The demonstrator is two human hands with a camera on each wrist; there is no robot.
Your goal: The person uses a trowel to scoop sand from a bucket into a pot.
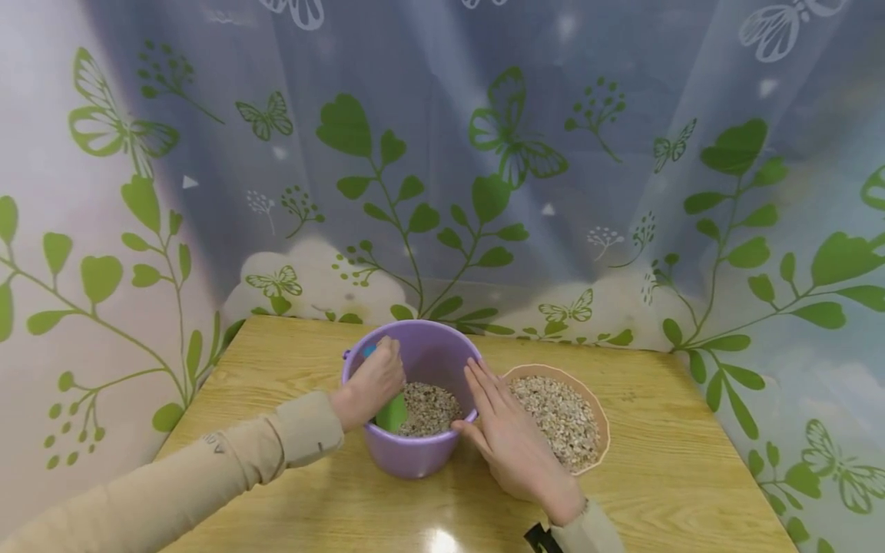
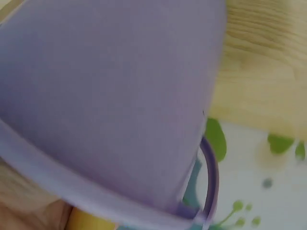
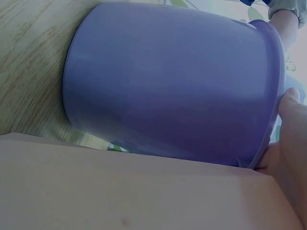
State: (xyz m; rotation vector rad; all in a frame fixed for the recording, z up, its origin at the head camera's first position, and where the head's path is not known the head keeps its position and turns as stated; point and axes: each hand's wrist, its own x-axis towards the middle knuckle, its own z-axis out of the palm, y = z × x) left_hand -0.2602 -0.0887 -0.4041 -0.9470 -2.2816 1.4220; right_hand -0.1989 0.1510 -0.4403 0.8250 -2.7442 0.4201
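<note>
A purple bucket (image 1: 415, 458) stands upright on the table, with small pale pebbles (image 1: 434, 407) in its bottom. Inside its left side, my left hand (image 1: 373, 380) grips a toy shovel whose green blade (image 1: 392, 415) reaches down beside the pebbles. The shovel's blue end (image 1: 369, 351) shows above the fist; most of the handle is hidden by the fingers. My right hand (image 1: 508, 430) rests on the bucket's right rim, fingers straight and thumb spread toward the near edge. The right wrist view shows that thumb (image 3: 289, 100) against the rim.
Right of the bucket, partly behind my right hand, stands a peach bowl (image 1: 605, 434) filled with similar pebbles (image 1: 563, 418). Its side fills the lower right wrist view. The bucket's loop handle (image 2: 211, 182) hangs outside. A patterned curtain (image 1: 429, 192) surrounds the wooden table (image 1: 664, 468).
</note>
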